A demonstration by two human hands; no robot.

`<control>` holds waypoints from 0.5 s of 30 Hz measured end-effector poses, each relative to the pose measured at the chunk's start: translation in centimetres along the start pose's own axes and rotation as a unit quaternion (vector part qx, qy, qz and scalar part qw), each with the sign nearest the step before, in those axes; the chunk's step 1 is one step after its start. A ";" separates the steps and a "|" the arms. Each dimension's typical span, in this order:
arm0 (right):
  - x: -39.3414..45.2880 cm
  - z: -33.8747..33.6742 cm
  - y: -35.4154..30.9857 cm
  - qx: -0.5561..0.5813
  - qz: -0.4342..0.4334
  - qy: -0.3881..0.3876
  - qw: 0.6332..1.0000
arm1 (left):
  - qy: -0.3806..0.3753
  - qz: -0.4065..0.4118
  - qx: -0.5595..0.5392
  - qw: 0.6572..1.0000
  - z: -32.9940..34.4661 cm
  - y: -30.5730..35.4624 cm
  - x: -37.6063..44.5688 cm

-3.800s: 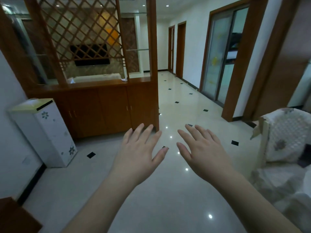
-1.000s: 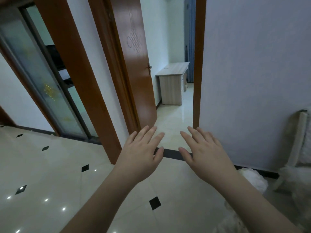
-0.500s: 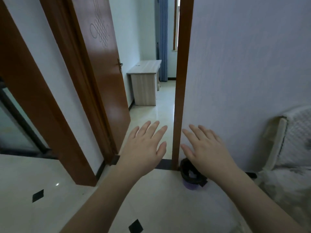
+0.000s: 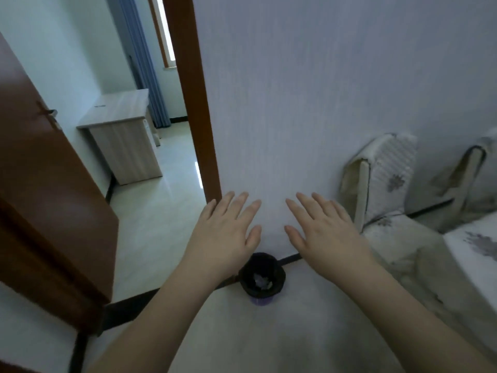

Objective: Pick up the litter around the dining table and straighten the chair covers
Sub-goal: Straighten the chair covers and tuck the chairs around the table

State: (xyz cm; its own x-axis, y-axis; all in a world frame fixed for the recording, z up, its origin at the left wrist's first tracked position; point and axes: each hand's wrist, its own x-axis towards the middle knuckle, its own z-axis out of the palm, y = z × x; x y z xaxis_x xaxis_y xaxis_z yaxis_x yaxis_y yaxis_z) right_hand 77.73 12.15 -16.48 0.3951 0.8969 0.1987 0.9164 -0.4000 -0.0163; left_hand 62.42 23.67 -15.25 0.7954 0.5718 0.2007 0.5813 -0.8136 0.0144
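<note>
My left hand (image 4: 224, 234) and my right hand (image 4: 326, 232) are stretched out in front of me, palms down, fingers straight, holding nothing. Below and between them a small purple bin with a black liner (image 4: 261, 278) stands on the floor against the wall, with crumpled white paper inside. To the right a chair with a white flowered cover (image 4: 387, 179) stands against the wall; its cover hangs loose at the backrest's left side. A second covered chair (image 4: 476, 168) shows at the right edge. A white flowered cloth (image 4: 476, 246) lies at the lower right.
An open brown door (image 4: 45, 200) stands at the left, with its frame (image 4: 193, 103) left of the white wall. Through the doorway I see a pale wooden desk (image 4: 121, 135) and a blue curtain (image 4: 142, 63). The floor is glossy pale tile.
My view has swung right from the hallway to the wall by the doorway. The bin and the covered chairs have come into view. Both hands stay outstretched and empty.
</note>
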 end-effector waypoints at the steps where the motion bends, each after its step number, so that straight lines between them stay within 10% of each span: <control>1: 0.9 0.5 1.0 -0.004 0.014 0.003 1.000 | -0.003 0.011 -0.005 1.000 0.5 0.1 1.7; 15: 12.6 1.9 17.3 -0.010 0.167 0.008 0.986 | 0.011 0.162 -0.029 0.986 5.7 6.7 25.9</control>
State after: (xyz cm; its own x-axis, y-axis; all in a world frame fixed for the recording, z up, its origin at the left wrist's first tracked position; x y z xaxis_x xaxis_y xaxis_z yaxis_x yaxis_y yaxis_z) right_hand 98.73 16.89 -16.15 0.6729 0.7120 0.2007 0.7343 -0.6757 -0.0649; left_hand 87.91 33.64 -15.49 0.9335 0.2791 0.2249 0.2861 -0.9582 0.0017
